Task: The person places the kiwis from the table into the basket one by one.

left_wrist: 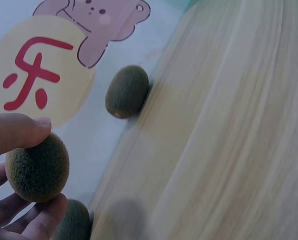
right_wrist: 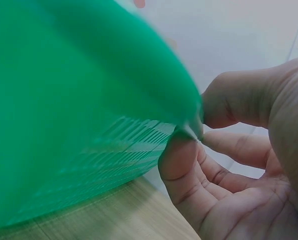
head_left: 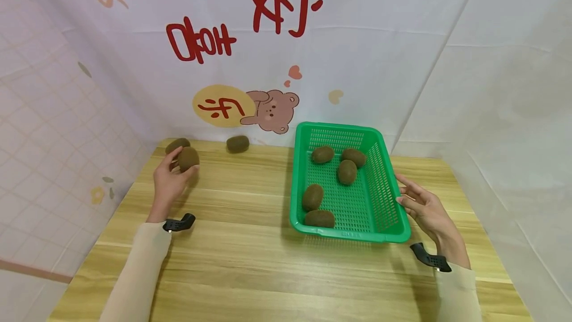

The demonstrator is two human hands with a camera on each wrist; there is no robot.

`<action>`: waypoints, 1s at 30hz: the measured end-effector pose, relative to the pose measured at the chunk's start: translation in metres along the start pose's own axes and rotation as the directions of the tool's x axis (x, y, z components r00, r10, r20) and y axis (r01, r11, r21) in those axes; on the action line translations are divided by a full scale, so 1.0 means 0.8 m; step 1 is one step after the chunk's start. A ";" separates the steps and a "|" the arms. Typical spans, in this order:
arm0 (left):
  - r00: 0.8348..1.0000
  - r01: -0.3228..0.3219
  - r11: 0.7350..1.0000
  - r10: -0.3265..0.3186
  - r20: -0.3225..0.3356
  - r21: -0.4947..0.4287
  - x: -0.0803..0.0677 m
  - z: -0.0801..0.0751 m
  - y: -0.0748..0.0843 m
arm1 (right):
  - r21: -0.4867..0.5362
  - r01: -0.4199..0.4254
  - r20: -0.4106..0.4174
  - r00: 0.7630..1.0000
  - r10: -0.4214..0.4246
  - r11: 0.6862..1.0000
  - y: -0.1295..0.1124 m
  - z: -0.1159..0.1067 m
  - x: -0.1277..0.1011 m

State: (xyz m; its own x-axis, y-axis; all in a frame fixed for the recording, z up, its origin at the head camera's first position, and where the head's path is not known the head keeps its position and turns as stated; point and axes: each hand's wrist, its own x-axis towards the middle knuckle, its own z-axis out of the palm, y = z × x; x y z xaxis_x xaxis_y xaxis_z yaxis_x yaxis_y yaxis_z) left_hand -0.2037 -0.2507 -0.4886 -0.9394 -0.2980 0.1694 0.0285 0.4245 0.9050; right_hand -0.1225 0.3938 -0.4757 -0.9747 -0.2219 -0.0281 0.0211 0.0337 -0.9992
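Note:
My left hand point(head_left: 171, 183) grips a brown kiwi point(head_left: 188, 159) between thumb and fingers; the left wrist view shows this kiwi point(left_wrist: 37, 168) clearly. Just behind it a second kiwi point(head_left: 177, 144) lies at the table's back left, partly covered. A third kiwi point(head_left: 238, 144) rests by the wall farther right. On the right stands a green plastic basket point(head_left: 350, 235) with several kiwis point(head_left: 347, 172) in it. My right hand point(head_left: 426, 210) pinches the basket's right rim, thumb and fingers on either side of its edge point(right_wrist: 189, 112) in the right wrist view.
The wooden table point(head_left: 250, 262) runs back to a white cloth wall point(head_left: 380, 39) printed with red characters and a bear point(head_left: 273, 111). More cloth walls close off the left and right sides.

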 end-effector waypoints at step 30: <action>0.988 -0.070 0.994 0.081 0.134 -0.086 -0.023 0.029 0.080 | 0.040 -0.003 0.000 1.000 0.003 0.999 -0.002 0.000 0.001</action>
State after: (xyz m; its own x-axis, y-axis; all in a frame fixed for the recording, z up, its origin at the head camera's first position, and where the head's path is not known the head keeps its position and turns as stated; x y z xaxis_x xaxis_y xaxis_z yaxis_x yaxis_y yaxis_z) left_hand -0.1922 -0.1982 -0.4424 -0.9712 -0.1457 0.1886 0.1236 0.3690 0.9212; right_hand -0.1235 0.3932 -0.4739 -0.9747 -0.2214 -0.0306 0.0325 -0.0051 -0.9995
